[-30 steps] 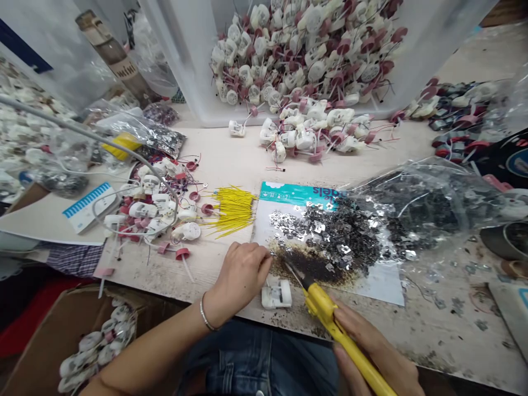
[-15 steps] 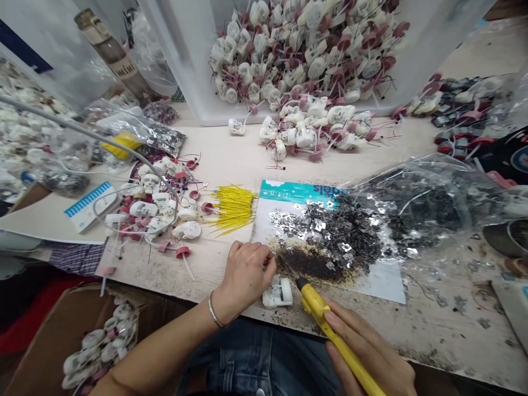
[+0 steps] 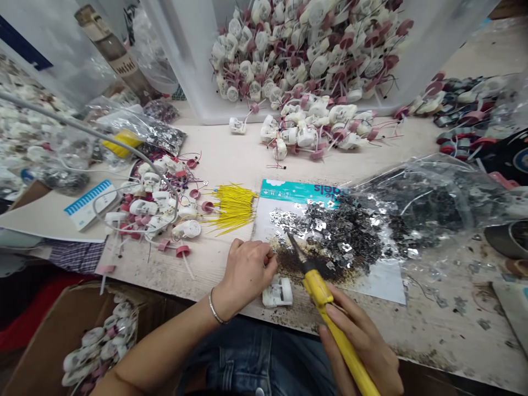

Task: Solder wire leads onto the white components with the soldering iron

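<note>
- My right hand [image 3: 361,346] holds a yellow-handled soldering iron [image 3: 317,291], my right fingers [image 3: 344,330] wrapped round the handle, its tip over dark residue [image 3: 292,263].
- My left hand [image 3: 247,272] sits just beside a white plastic housing [image 3: 277,291], my left fingers [image 3: 258,256] pressed together, pinching something too small to make out.
- Loose metal clips [image 3: 342,242] spill from a clear plastic bag [image 3: 433,209] onto a printed card [image 3: 297,193].
- Yellow wires [image 3: 233,209] lie beside wired white parts [image 3: 157,206] on the worktop [image 3: 223,148].
- Farther off, a clear bin [image 3: 181,55] holds more white parts, heaped.
</note>
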`<act>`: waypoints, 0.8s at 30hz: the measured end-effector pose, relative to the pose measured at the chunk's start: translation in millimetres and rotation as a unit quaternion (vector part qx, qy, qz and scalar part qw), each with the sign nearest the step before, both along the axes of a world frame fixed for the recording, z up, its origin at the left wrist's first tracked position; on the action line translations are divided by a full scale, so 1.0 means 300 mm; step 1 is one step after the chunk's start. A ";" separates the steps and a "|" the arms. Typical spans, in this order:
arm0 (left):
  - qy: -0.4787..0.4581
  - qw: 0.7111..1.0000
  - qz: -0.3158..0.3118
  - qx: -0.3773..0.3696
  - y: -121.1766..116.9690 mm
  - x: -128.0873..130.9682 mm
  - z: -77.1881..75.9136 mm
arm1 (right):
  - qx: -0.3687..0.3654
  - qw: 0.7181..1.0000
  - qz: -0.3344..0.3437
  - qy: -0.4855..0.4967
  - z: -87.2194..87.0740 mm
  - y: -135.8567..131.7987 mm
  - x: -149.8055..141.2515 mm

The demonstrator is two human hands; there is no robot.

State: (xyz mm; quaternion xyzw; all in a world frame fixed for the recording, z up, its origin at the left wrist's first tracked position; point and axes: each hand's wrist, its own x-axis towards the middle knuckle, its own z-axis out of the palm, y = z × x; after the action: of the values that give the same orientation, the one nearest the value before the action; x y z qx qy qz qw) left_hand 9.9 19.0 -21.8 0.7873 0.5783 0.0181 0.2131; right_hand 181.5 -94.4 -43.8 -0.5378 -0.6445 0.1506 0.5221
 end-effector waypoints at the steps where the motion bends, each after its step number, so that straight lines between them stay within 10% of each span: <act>1: 0.001 1.000 -0.001 -0.001 0.001 0.000 0.000 | 0.005 1.000 0.015 0.002 -0.004 0.006 -0.004; 12: -0.007 1.000 -0.002 0.003 -0.004 -0.014 -0.004 | 0.005 0.999 -0.003 -0.037 -0.048 0.051 -0.107; 24: 0.007 0.999 -0.045 -0.008 -0.015 -0.007 0.003 | -0.002 0.998 -0.035 -0.054 0.015 0.003 -0.003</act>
State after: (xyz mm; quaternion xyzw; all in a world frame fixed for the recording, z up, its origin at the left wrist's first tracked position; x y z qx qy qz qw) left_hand 7.9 14.7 -21.1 0.8108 0.5441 -0.0011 0.2157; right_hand 180.6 -93.4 -39.4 -0.5682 -0.6525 0.1046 0.4903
